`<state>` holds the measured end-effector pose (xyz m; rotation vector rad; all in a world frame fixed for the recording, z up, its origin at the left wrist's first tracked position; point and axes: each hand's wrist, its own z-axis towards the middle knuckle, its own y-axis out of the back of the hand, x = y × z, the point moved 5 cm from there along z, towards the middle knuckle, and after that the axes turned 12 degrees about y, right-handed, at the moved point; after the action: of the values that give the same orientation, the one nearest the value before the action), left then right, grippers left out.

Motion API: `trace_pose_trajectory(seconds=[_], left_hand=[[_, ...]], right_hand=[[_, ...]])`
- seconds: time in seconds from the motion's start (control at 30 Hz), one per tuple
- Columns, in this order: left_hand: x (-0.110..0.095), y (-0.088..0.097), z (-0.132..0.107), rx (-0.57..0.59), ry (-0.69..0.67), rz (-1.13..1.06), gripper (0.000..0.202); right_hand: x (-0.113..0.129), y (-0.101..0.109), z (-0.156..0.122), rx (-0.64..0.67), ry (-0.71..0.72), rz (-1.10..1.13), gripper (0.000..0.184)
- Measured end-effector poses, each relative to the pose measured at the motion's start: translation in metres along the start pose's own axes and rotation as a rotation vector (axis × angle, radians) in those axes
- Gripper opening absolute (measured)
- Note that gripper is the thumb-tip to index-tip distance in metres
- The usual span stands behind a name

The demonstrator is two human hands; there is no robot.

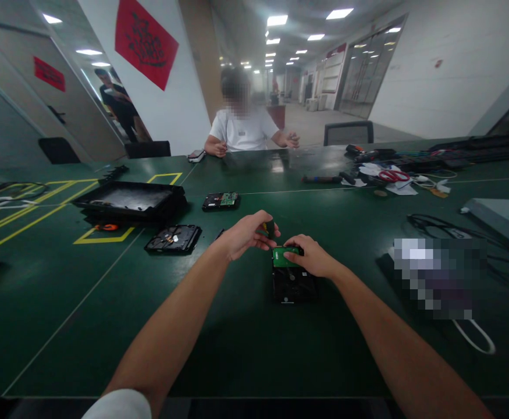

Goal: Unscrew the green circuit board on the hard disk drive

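A black hard drive (294, 286) lies on the table in front of me, its green circuit board (283, 258) facing up at the far end. My right hand (313, 255) grips the drive at its far right side, with the thumb pressed on the board. Just past the drive's far left corner, my left hand (254, 235) is closed around a screwdriver (269, 228) with a dark, yellow-marked handle. Its tip is hidden by my fingers, so contact with the board cannot be made out.
To the left lie another hard drive (174, 239), a smaller drive with exposed board (221, 201) and black trays (134, 198). Cables (437, 224), a grey metal box (501, 216) and a blurred-out object (440, 279) are at right. A person (243, 131) sits opposite.
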<state>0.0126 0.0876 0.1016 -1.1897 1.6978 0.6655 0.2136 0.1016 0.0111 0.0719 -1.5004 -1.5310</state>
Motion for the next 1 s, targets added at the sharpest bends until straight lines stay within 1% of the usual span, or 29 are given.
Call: trace_pose_trajectory(seconds=[0.17, 0.47, 0.73, 0.87, 1.0], left_hand=[[-0.0001, 0.0007, -0.0005, -0.006, 0.0, -0.015, 0.037], [-0.0006, -0.0004, -0.0007, 0.026, 0.011, -0.063, 0.037], [0.0044, 0.002, 0.0056, 0.044, 0.049, -0.133, 0.038], [0.0046, 0.0015, 0.0061, 0.068, 0.044, -0.106, 0.045], [0.0033, 0.0013, 0.0034, 0.05, 0.026, -0.087, 0.043]], right_hand=[[-0.0009, -0.001, 0.0008, -0.001, 0.011, -0.013, 0.027], [-0.0022, -0.0015, 0.0011, -0.006, 0.013, -0.015, 0.028], [-0.0026, -0.0018, 0.0011, -0.007, 0.013, -0.021, 0.029], [-0.0018, -0.0013, 0.0006, 0.0, 0.013, -0.013, 0.029], [-0.0007, -0.0001, 0.0004, 0.002, 0.001, -0.002, 0.027]])
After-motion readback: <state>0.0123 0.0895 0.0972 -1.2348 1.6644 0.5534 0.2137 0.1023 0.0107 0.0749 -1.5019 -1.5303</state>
